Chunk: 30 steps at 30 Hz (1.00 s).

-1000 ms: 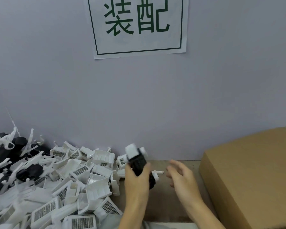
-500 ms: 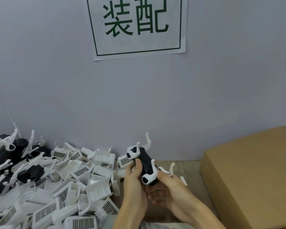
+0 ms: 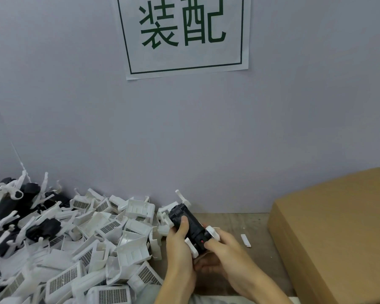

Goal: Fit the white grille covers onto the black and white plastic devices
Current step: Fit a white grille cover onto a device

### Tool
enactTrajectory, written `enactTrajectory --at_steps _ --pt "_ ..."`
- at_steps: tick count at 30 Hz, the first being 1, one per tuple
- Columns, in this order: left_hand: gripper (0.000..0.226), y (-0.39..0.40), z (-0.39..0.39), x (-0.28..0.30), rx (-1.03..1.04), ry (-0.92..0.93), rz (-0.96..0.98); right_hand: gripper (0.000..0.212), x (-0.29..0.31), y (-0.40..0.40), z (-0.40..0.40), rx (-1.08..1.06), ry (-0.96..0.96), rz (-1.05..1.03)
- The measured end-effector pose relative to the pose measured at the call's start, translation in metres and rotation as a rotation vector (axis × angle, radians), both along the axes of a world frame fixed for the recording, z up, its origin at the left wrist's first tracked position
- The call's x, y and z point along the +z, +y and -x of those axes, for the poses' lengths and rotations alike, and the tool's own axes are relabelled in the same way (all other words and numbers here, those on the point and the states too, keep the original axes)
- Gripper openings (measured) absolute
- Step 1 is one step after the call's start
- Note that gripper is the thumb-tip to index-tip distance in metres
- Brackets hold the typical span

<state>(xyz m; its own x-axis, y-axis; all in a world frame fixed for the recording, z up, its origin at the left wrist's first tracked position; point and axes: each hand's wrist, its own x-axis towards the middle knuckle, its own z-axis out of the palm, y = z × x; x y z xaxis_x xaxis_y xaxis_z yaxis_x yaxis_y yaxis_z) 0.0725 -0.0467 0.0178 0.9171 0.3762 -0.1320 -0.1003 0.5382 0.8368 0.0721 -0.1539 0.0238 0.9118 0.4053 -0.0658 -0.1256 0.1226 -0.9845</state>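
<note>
A black and white plastic device (image 3: pixel 188 222) is held above the wooden table, tilted with its far end up and white prongs sticking out. My left hand (image 3: pixel 178 246) grips its left side, thumb on the black body. My right hand (image 3: pixel 222 251) holds the near right end from below, fingers curled round it. A heap of white grille covers (image 3: pixel 110 244) lies to the left, touching the wall. More black and white devices (image 3: pixel 20 202) are piled at the far left.
A large cardboard box (image 3: pixel 336 233) fills the right side. A small white plastic strip (image 3: pixel 245 240) lies on the wooden table (image 3: pixel 233 222) between hands and box. A purple-grey wall with a paper sign (image 3: pixel 184 34) stands right behind.
The device has been turned in both hands so its black underside faces up. My right hand, free one second ago, now grips its near end.
</note>
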Motion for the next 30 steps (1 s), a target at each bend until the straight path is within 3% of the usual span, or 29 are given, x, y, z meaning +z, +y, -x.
enactTrajectory --at_steps 4,12,19,21,27,30 --pt "0.018 -0.0058 -0.0007 0.0004 0.025 -0.030 -0.127 0.030 -0.0023 -0.0002 -0.0016 -0.067 0.063 -0.054" --pt "0.016 -0.0064 0.0014 0.0025 0.039 -0.030 -0.154 0.019 -0.0022 -0.0008 -0.0015 -0.080 0.061 -0.097" --pt "0.031 -0.0013 0.0055 0.0052 0.021 0.016 0.011 0.040 -0.0019 0.0032 0.0026 -0.062 -0.025 0.004" --pt "0.029 0.0002 0.0059 0.0052 0.024 0.022 0.035 0.036 -0.0015 0.0036 0.0029 -0.069 0.000 0.002" --pt "0.021 -0.0040 0.0024 0.0035 0.045 0.014 -0.094 0.029 -0.0009 0.0006 0.0002 -0.036 0.051 0.009" --pt "0.018 -0.0041 0.0006 0.0026 0.061 0.004 -0.105 0.036 -0.0004 -0.0012 0.0004 0.003 0.068 -0.019"
